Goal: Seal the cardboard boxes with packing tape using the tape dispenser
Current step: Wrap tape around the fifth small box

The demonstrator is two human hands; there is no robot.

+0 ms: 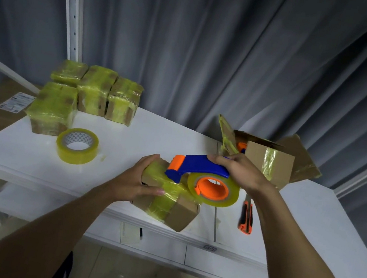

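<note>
On worktop, near edge: cardboard box, tilted, banded in yellow tape.
Left grip: curled round box's left end, steadying it.
Right grip: wrapped round tape dispenser handle.
Dispenser axis: nose on box top, handle running right.
Probable pull: rightward across box top, toward Right grip.

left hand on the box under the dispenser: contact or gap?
Touching. The head view shows the left hand gripping the cardboard box: its fingers curl over the far edge, the thumb lies along the near face, and no gap is visible.
</note>
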